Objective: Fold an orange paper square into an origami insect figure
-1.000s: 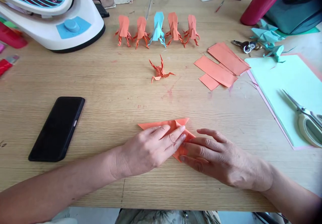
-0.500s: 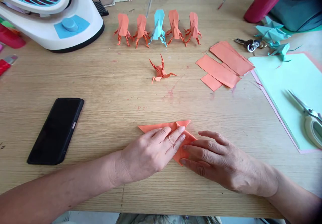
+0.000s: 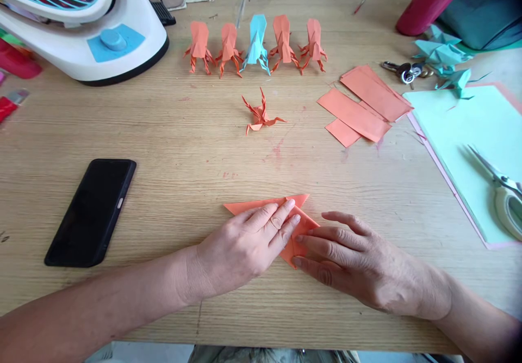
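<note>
A folded piece of orange paper (image 3: pixel 250 205) lies on the table in front of me, with pointed corners at its far left, far right and near side. My left hand (image 3: pixel 248 240) lies palm down over its middle, fingers stretched flat and pressing on the folds. At the paper's right edge, my right hand (image 3: pixel 350 259) grips it with thumb and fingertips, while one finger is lifted off. The two hands cover much of the paper. Beyond them sits a small orange origami figure (image 3: pixel 260 117) with twisted limbs.
Several standing origami figures (image 3: pixel 256 39) form a row farther back. Orange paper strips (image 3: pixel 354 114), keys (image 3: pixel 406 73) and scissors (image 3: pixel 508 189) on pale green sheets (image 3: pixel 460 151) lie to the right. Leftward are a black phone (image 3: pixel 90 213) and a white fan (image 3: pixel 138 31).
My left fingertips have slid slightly left and away from me, and the fingers have spread a little. My right hand and the paper look unmoved.
</note>
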The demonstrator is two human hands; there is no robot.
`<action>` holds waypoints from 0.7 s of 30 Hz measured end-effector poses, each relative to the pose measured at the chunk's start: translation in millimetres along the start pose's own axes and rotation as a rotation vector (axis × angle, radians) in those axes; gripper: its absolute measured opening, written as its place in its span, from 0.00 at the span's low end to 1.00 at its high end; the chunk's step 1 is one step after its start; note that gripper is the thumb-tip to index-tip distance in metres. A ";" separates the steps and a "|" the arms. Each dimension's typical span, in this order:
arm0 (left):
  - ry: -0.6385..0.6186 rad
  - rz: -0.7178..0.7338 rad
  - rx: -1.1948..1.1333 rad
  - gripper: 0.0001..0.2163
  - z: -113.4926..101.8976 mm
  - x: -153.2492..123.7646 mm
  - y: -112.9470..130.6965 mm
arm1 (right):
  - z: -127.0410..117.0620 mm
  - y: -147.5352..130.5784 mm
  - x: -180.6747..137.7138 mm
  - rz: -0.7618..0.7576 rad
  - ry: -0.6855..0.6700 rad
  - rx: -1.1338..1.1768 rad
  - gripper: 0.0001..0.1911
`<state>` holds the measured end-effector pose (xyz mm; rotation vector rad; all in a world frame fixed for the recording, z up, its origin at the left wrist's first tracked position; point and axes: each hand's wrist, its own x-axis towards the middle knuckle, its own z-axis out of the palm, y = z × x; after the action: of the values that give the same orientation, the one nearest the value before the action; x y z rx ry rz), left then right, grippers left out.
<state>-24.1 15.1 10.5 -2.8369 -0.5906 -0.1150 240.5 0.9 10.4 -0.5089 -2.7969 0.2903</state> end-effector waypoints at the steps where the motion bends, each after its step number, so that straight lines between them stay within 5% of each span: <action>1: -0.003 -0.005 -0.004 0.21 0.1 0.2 0.0 | -0.1 0.0 0.0 0.001 0.000 0.000 0.18; 21: -0.001 -0.154 -0.093 0.20 -3.8 5.2 8.6 | -0.8 0.3 -2.6 -0.014 -0.001 -0.031 0.17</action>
<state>-15.9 8.4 13.0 -2.8776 -0.8240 -0.1730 243.1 0.3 10.4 -0.4966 -2.8088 0.2446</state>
